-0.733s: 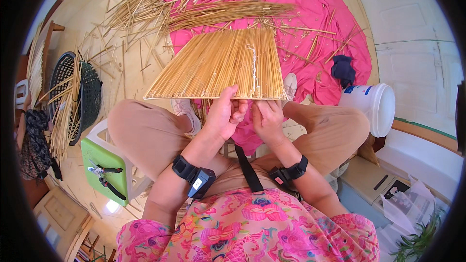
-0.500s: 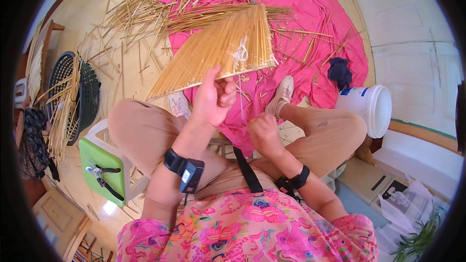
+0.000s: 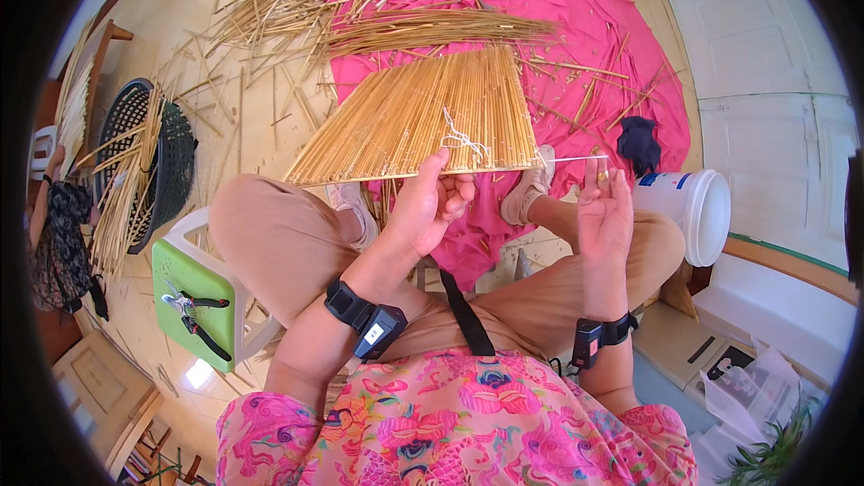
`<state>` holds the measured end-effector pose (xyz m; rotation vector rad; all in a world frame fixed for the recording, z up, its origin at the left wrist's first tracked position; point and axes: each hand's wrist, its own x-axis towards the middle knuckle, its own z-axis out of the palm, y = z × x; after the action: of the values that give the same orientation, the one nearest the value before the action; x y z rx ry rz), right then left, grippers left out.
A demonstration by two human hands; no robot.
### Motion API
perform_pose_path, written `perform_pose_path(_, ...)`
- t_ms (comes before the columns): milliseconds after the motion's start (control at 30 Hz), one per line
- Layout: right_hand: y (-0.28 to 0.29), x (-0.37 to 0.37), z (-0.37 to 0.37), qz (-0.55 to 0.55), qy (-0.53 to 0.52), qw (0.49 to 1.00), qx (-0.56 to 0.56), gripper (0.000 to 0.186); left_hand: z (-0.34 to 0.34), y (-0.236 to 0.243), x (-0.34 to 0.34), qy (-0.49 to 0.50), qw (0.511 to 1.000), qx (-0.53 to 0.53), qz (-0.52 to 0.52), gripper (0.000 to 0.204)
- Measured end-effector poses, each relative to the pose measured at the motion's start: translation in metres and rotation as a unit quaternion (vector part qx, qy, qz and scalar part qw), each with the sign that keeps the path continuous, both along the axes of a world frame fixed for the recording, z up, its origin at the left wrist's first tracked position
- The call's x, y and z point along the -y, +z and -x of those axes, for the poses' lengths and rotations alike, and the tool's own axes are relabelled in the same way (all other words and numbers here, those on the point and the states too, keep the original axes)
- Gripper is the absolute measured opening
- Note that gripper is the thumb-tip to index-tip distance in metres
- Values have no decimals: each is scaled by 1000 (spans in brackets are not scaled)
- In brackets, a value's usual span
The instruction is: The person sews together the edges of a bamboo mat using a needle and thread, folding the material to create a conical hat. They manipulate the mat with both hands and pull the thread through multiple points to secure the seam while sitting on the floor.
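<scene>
My left hand (image 3: 434, 205) is closed on the near edge of a flat panel of straw stalks (image 3: 405, 117), thumb on top and curled fingers below. The golden stalks lie side by side and fan out toward the left. A loose tangle of white string (image 3: 463, 135) rests on the panel near its right end. From the panel's near right corner a white thread (image 3: 569, 159) runs taut to my right hand (image 3: 604, 211), raised over my right knee. Its fingertips pinch the thread, palm turned up toward me.
A pink cloth (image 3: 594, 27) covers the floor ahead, with a stalk bundle (image 3: 441, 27) and scattered stalks. Two pliers (image 3: 193, 315) lie on a green-topped stool (image 3: 171, 261). A dark basket (image 3: 171, 162) stands left, near another person's arm (image 3: 47, 184). A white bucket (image 3: 706, 216) lies right.
My right hand has moved from my lap out to the right and up, drawing the thread tight sideways. The panel has tipped flatter and shifted slightly right with my left hand.
</scene>
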<state>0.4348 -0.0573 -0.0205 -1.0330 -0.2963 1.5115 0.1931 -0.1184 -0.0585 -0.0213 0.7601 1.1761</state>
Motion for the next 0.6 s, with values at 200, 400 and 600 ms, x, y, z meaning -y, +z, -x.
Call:
perform_pose_path(200,8,-3,-16,-22,145,967,-210,11,-5,-1,2,-5,1000,8,11,36)
perform_pose_path(400,72,4,-49,17,129,984,120,9,-11,-2,6,-28,999,6,24,32)
perform_pose_path(600,95,-1,-143,-9,-6,988,153,14,-15,-10,11,-22,1000,3,20,35)
